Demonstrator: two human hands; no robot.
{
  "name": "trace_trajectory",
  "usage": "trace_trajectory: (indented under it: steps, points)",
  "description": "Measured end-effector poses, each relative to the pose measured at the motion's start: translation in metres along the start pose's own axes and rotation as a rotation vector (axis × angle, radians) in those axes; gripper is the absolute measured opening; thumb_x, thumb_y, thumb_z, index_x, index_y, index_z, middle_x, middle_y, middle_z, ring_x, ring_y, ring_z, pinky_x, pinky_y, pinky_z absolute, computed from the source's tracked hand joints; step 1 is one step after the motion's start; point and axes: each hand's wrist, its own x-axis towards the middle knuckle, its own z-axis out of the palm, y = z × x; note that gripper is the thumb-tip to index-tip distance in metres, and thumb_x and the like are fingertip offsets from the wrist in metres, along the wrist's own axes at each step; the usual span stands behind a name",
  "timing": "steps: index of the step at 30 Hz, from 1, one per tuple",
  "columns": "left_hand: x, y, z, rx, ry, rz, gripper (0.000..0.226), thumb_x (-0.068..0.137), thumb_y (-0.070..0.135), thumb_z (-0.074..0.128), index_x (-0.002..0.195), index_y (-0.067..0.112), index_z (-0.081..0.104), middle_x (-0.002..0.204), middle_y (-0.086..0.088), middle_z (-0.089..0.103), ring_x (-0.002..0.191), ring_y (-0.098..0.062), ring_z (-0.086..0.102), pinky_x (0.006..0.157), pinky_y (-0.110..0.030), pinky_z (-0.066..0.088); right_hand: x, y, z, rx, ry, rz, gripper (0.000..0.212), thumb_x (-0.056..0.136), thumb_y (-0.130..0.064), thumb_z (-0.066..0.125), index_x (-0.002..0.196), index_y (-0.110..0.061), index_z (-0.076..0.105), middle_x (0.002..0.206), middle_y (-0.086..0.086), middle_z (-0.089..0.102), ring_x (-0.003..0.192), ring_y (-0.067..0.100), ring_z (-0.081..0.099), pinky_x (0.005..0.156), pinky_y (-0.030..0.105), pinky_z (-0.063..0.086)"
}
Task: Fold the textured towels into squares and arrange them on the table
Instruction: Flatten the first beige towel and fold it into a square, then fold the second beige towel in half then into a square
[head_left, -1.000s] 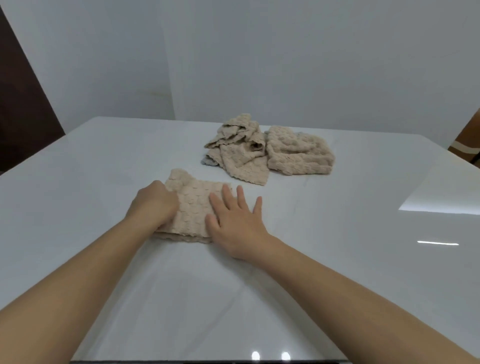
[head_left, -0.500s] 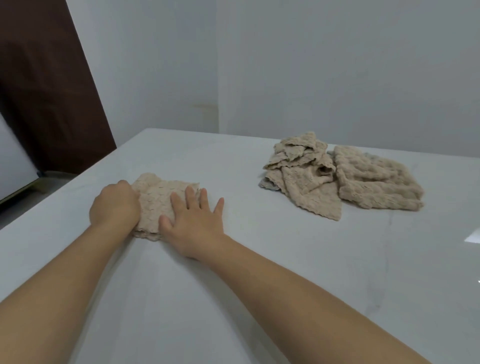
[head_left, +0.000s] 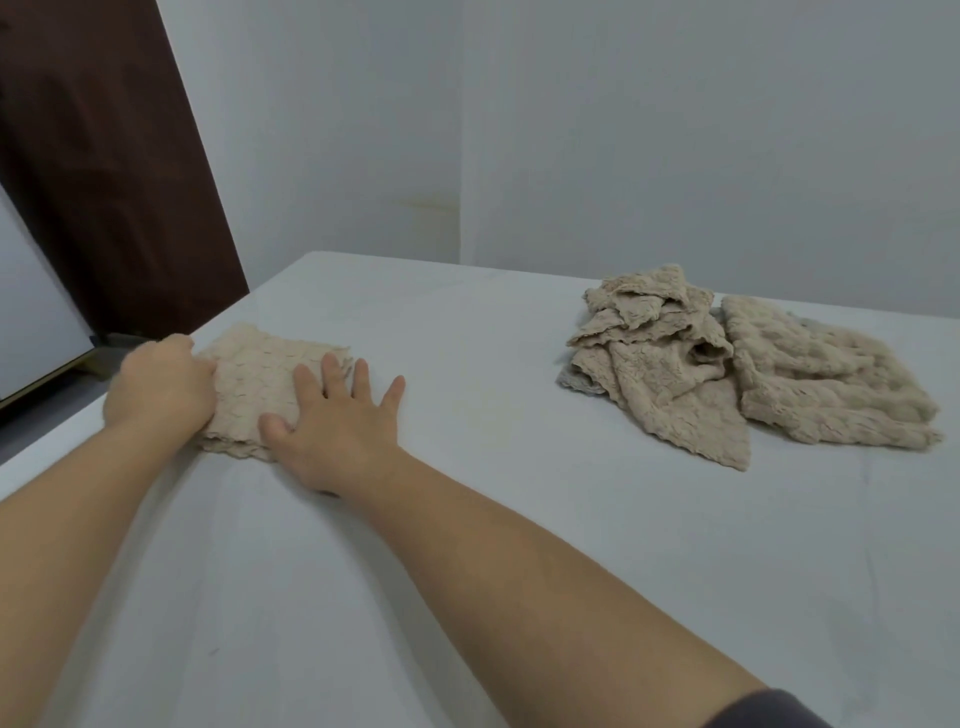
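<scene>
The folded towel (head_left: 265, 384) lies near the left edge of the white counter (head_left: 467, 545), well apart from the loose heap of unfolded towels (head_left: 654, 364) and the rumpled bundle (head_left: 821, 384) touching it at the far right. The left hand (head_left: 158, 384) sits at the towel's left edge with its fingers curled down round that edge, so it seems to grip there, though the fingertips are hidden. The right hand (head_left: 337, 426) lies flat with fingers spread: thumb and first fingers press on the towel's near right part, while the little finger rests on the bare counter. The step in hand looks like squaring and flattening this fold. To do it well, the left hand should anchor its edge while the right palm sweeps outward across the bumpy weave, pushing trapped air and slack toward the open side rather than bunching it. The layers at the near edge look slightly stepped, so lining those up before pressing would give a truer square. Because the towel sits close to the counter's drop-off, pressure should go downward, not leftward.
</scene>
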Motion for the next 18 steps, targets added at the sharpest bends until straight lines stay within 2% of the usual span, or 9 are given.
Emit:
trace_trajectory:
  steps: [2, 4, 6, 7, 8, 11, 13, 16, 18]
  points:
    - [-0.001, 0.005, 0.003, 0.071, 0.014, 0.15, 0.029, 0.095, 0.015, 0.04, 0.12, 0.005, 0.05, 0.122, -0.024, 0.05, 0.11, -0.046, 0.048, 0.088, -0.052, 0.041, 0.003, -0.001, 0.003, -0.013, 0.003, 0.003, 0.068, 0.097, -0.052, 0.021, 0.155, -0.021, 0.004, 0.162, 0.005, -0.008, 0.147, 0.033, -0.015, 0.109, 0.064, -0.017]
    - [-0.002, 0.007, 0.011, 0.052, -0.124, 0.327, 0.035, 0.099, 0.025, 0.029, 0.127, 0.011, 0.045, 0.133, -0.017, 0.046, 0.123, -0.042, 0.042, 0.099, -0.055, 0.036, 0.003, 0.0, 0.005, -0.031, 0.004, 0.008, 0.067, 0.097, -0.053, 0.019, 0.155, -0.022, 0.003, 0.162, 0.004, -0.008, 0.147, 0.033, -0.015, 0.109, 0.063, -0.018]
    - [-0.003, 0.006, 0.017, 0.099, -0.344, 0.329, 0.051, 0.103, 0.036, 0.017, 0.151, 0.018, 0.019, 0.159, -0.005, 0.016, 0.146, -0.028, 0.012, 0.115, -0.053, 0.012, 0.002, 0.001, 0.006, -0.044, 0.002, 0.016, 0.067, 0.097, -0.054, 0.018, 0.155, -0.022, 0.003, 0.163, 0.004, -0.008, 0.147, 0.033, -0.014, 0.109, 0.063, -0.018]
    - [-0.003, 0.005, 0.017, 0.13, -0.398, 0.307, 0.055, 0.103, 0.038, 0.014, 0.154, 0.02, 0.007, 0.162, 0.0, 0.001, 0.148, -0.022, 0.0, 0.117, -0.05, 0.003, 0.002, 0.001, 0.006, -0.048, -0.002, 0.019, 0.068, 0.097, -0.054, 0.018, 0.155, -0.022, 0.004, 0.163, 0.004, -0.007, 0.147, 0.033, -0.014, 0.109, 0.063, -0.018]
    - [-0.004, 0.005, 0.017, 0.158, -0.419, 0.3, 0.055, 0.103, 0.038, 0.013, 0.154, 0.02, 0.001, 0.162, 0.001, -0.005, 0.148, -0.019, -0.005, 0.117, -0.048, 0.0, 0.001, 0.0, 0.006, -0.049, -0.008, 0.019, 0.068, 0.097, -0.055, 0.017, 0.155, -0.022, 0.003, 0.163, 0.004, -0.007, 0.147, 0.033, -0.014, 0.109, 0.063, -0.018]
    - [-0.006, 0.007, 0.015, 0.21, -0.441, 0.299, 0.055, 0.103, 0.038, 0.011, 0.154, 0.021, -0.002, 0.162, 0.002, -0.007, 0.148, -0.019, -0.006, 0.117, -0.05, -0.001, -0.004, 0.002, -0.001, -0.044, -0.046, -0.011, 0.069, 0.097, -0.058, 0.016, 0.155, -0.022, 0.003, 0.163, 0.003, -0.007, 0.147, 0.031, -0.014, 0.109, 0.062, -0.018]
    - [-0.006, 0.01, 0.013, 0.256, -0.387, 0.305, 0.055, 0.102, 0.038, 0.013, 0.154, 0.02, 0.004, 0.162, -0.001, -0.001, 0.148, -0.021, -0.001, 0.115, -0.054, 0.0, -0.012, 0.011, -0.009, -0.04, -0.062, -0.046, 0.069, 0.097, -0.059, 0.017, 0.155, -0.024, 0.005, 0.163, 0.002, -0.004, 0.148, 0.029, -0.013, 0.111, 0.062, -0.016]
    - [-0.015, 0.026, 0.009, 0.315, -0.095, 0.396, 0.052, 0.098, 0.031, 0.029, 0.147, 0.013, 0.028, 0.153, -0.01, 0.024, 0.142, -0.026, 0.018, 0.113, -0.059, 0.011, -0.035, 0.045, -0.03, -0.05, 0.005, -0.049, 0.065, 0.1, -0.054, 0.02, 0.154, -0.02, 0.012, 0.163, 0.002, 0.004, 0.149, 0.026, -0.008, 0.115, 0.057, -0.011]
    - [-0.028, 0.054, 0.005, 0.239, -0.009, 0.46, 0.047, 0.096, 0.027, 0.038, 0.142, 0.014, 0.04, 0.15, -0.009, 0.034, 0.14, -0.026, 0.026, 0.114, -0.055, 0.008, -0.056, 0.077, -0.048, -0.065, 0.101, -0.027, 0.058, 0.102, -0.045, 0.025, 0.152, -0.017, 0.022, 0.162, 0.002, 0.012, 0.149, 0.024, -0.001, 0.118, 0.052, -0.004]
